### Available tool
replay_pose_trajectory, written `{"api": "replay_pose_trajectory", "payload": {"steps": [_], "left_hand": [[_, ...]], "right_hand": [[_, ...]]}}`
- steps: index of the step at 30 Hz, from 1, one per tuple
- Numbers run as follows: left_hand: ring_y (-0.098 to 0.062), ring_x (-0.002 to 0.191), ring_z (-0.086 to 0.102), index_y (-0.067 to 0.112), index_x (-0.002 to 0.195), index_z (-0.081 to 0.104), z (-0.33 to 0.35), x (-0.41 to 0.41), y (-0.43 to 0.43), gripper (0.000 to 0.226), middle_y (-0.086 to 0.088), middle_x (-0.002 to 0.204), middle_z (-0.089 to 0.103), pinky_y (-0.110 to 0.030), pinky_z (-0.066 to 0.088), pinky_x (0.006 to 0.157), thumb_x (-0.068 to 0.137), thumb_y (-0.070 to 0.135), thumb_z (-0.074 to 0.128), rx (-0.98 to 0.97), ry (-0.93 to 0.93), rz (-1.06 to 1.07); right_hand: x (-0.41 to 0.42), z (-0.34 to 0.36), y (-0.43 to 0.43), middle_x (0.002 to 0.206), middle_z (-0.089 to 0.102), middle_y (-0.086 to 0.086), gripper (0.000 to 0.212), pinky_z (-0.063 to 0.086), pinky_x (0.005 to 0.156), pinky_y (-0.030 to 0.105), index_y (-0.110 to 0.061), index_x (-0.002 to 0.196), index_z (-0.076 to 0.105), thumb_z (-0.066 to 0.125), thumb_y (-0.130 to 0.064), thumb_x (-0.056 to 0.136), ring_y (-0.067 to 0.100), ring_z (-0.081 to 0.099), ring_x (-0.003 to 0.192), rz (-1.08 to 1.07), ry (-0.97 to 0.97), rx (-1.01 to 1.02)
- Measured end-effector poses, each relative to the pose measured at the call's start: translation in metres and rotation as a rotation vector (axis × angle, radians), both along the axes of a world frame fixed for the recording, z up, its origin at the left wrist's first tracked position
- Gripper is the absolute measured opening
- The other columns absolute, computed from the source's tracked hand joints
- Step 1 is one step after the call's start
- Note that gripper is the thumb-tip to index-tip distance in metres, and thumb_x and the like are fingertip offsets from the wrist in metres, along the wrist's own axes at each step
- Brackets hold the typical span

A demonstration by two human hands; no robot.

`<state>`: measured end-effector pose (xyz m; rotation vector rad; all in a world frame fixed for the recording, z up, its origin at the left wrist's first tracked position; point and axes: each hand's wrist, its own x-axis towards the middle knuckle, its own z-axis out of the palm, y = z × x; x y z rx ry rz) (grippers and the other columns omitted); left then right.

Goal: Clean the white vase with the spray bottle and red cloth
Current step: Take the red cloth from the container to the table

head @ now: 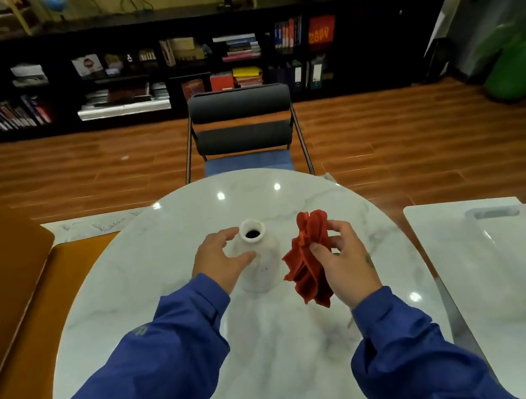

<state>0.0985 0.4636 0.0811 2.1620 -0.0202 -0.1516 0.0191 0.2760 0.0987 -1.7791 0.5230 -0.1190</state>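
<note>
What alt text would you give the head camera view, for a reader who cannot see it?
A person in blue sleeves holds a crumpled red cloth in the right hand beside an upright white bottle-shaped vase on a round white marble table, while the open left hand reaches toward the vase's neck.

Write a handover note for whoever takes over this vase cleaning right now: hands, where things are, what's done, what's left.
Left hand: open, curved beside the neck of the white ceramic vase, with no firm grip.
Right hand: holds the bunched red cloth close beside the vase's right side.
The vase stands upright on the round white marble table. The spray bottle is not in view.
Done: cloth in hand. Left: steady the vase and wipe it. Whether it has been sprayed cannot be told.
</note>
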Motion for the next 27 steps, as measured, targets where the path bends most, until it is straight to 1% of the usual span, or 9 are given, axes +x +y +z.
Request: {"api": "replay_pose_trajectory", "payload": {"steps": [2,5,8,12,14,17,21,25,27], "left_hand": [[-0.016,0.114,0.05,0.024,0.124,0.056,-0.002,0.007,-0.005,0.056,0.002,0.123,0.054,-0.03,0.04,0.098,0.073,0.021,0.078,0.029,-0.015,-0.027],[-0.013,0.104,0.05,0.022,0.119,0.06,-0.003,0.014,-0.013,0.052,0.007,0.11,0.055,-0.027,0.038,0.092,0.071,0.02,0.08,0.024,-0.046,-0.052],[-0.012,0.094,0.052,0.016,0.11,0.063,-0.003,0.02,-0.022,0.046,0.009,0.1,0.057,-0.026,0.04,0.087,0.069,0.021,0.082,0.019,-0.077,-0.062],[-0.013,0.089,0.053,0.021,0.096,0.063,-0.006,0.029,-0.027,0.037,0.008,0.092,0.058,-0.028,0.043,0.084,0.065,0.024,0.084,0.015,-0.106,-0.028],[-0.015,0.091,0.054,0.021,0.097,0.064,-0.01,0.031,-0.025,0.037,0.008,0.094,0.058,-0.031,0.046,0.086,0.066,0.027,0.084,0.045,-0.107,-0.034],[-0.022,0.103,0.055,0.024,0.103,0.064,-0.015,0.031,-0.019,0.043,0.001,0.106,0.063,-0.044,0.047,0.094,0.065,0.035,0.081,0.093,-0.083,-0.051],[-0.023,0.106,0.052,0.03,0.104,0.063,-0.015,0.023,-0.012,0.05,0.003,0.107,0.064,-0.047,0.044,0.094,0.058,0.049,0.067,0.155,-0.062,-0.083],[-0.021,0.106,0.052,0.033,0.1,0.062,-0.015,0.011,-0.002,0.045,0.006,0.105,0.064,-0.044,0.044,0.095,0.058,0.047,0.066,0.166,-0.061,-0.082],[-0.022,0.106,0.052,0.032,0.1,0.062,-0.016,0.006,0.003,0.041,0.006,0.106,0.064,-0.045,0.044,0.095,0.061,0.043,0.071,0.155,-0.066,-0.069]], "right_hand": [[0.004,-0.009,0.0,0.111,0.065,-0.005,0.025,0.046,0.067,0.02,-0.037,0.118,0.05,0.058,-0.029,0.096,0.009,0.064,0.091,-0.024,0.013,0.028],[0.007,-0.02,-0.001,0.108,0.065,-0.005,0.022,0.048,0.069,0.021,-0.039,0.115,0.051,0.058,-0.031,0.095,0.007,0.063,0.091,-0.033,0.046,0.05],[0.009,-0.029,-0.001,0.107,0.067,-0.004,0.022,0.055,0.079,0.031,-0.043,0.113,0.052,0.06,-0.035,0.093,0.014,0.067,0.093,-0.04,0.067,0.059],[0.014,-0.033,0.0,0.105,0.065,-0.005,0.028,0.049,0.072,0.024,-0.04,0.119,0.052,0.06,-0.036,0.092,0.011,0.064,0.092,-0.034,0.093,0.032],[0.017,-0.034,0.001,0.105,0.066,-0.006,0.028,0.049,0.074,0.025,-0.04,0.119,0.053,0.06,-0.037,0.092,0.012,0.063,0.094,-0.026,0.097,0.02],[0.021,-0.036,0.004,0.106,0.066,-0.006,0.026,0.049,0.078,0.027,-0.041,0.117,0.052,0.06,-0.035,0.093,0.013,0.063,0.096,-0.007,0.105,0.007],[0.02,-0.038,0.01,0.108,0.065,-0.004,0.029,0.046,0.069,0.021,-0.037,0.122,0.051,0.06,-0.034,0.093,0.011,0.062,0.093,0.013,0.113,0.002],[0.012,-0.042,0.013,0.107,0.065,-0.005,0.028,0.042,0.057,0.013,-0.035,0.121,0.052,0.059,-0.031,0.094,0.003,0.063,0.082,0.031,0.138,-0.004],[0.005,-0.045,0.013,0.108,0.065,-0.005,0.029,0.041,0.052,0.011,-0.036,0.121,0.051,0.059,-0.032,0.094,0.002,0.063,0.079,0.034,0.162,-0.025]]}}
